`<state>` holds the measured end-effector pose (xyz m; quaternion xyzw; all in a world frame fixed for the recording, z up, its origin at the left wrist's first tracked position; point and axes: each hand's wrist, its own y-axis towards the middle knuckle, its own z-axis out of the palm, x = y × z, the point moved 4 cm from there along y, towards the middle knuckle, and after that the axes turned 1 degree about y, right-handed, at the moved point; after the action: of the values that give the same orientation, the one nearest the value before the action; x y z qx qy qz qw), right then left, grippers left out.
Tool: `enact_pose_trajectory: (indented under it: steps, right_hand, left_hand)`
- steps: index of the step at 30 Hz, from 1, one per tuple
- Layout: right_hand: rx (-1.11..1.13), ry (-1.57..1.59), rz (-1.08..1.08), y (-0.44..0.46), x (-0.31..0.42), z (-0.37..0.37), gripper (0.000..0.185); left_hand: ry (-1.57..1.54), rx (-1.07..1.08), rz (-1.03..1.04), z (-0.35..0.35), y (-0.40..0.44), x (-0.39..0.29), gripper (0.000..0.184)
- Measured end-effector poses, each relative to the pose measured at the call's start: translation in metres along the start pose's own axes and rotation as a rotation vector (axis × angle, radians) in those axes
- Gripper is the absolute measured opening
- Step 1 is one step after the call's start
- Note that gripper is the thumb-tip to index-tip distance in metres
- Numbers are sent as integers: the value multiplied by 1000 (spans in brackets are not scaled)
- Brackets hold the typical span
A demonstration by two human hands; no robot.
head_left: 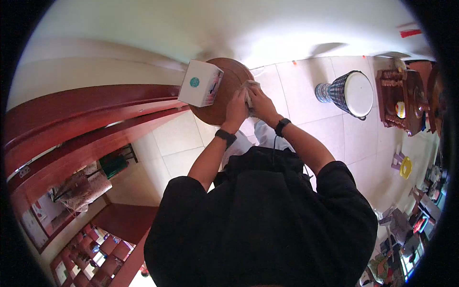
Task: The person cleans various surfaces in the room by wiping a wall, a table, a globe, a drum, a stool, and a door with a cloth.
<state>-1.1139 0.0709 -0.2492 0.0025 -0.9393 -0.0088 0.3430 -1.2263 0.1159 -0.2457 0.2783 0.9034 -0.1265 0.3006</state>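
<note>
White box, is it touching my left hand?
Apart. The head view shows a strip of bare brown wood of the round table between the white box and the left hand.

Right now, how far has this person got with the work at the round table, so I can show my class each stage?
Apparently done: the white box sits on the round wooden table, teal label up. In hand: the left hand and right hand hold a pale crumpled cloth, or wrapping. Left: that isn't set down; anything further can't be told.

1 head-worn view looks forward and down from above the person's arms.
</note>
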Motion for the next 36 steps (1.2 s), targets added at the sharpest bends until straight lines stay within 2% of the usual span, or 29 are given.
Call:
enact_pose_trajectory:
  steps: [2, 5, 6, 9, 12, 14, 17, 18, 22, 24, 27, 30, 33, 36]
  right_hand:
    - [-30, -35, -19, -17, -15, 24, 54]
    - [26, -79, -41, -35, 4, 30, 53]
    - [53, -30, -56, -38, 7, 39, 52]
    - [146, 25, -144, -37, 21, 49, 50]
    - [138, 163, -268, -22, 26, 46, 47]
    - [122, 192, -341, -9, 12, 58, 48]
    - [-21, 145, -283, 11, 2, 41, 50]
    - [20, 192, -212, 18, -6, 34, 53]
    - [-158, 229, 24, 33, -38, 14, 60]
    - [-286, 227, 60, 36, -59, 13, 61]
    - [-285, 453, 156, 37, -86, 26, 60]
    - [-188, 674, 266, 28, -96, 34, 58]
    - [-210, 725, 170, 18, -98, 40, 53]
    - [-179, 561, 96, 4, -105, 49, 52]
  left_hand:
    - [-37, 74, -17, 2, -14, 3, 50]
    - [-44, 92, -31, -2, -42, 8, 50]
    - [-31, 102, -96, -7, -53, 6, 53]
    - [-24, 24, -120, -16, -75, 9, 56]
    - [-22, 59, -298, -20, -80, 12, 59]
    - [-3, 4, -270, -17, -69, 17, 60]
    - [-6, -95, -237, -11, -37, 15, 61]
    - [-6, -102, -240, -7, -23, 14, 60]
    - [-17, -213, -103, 10, 32, -2, 57]
    - [-13, -175, -84, 17, 52, -14, 56]
    - [77, -134, -20, 27, 70, -23, 54]
    - [173, -149, 27, 38, 70, -29, 50]
    - [196, -83, -16, 45, 56, -33, 48]
    - [218, -24, 9, 52, 38, -37, 48]
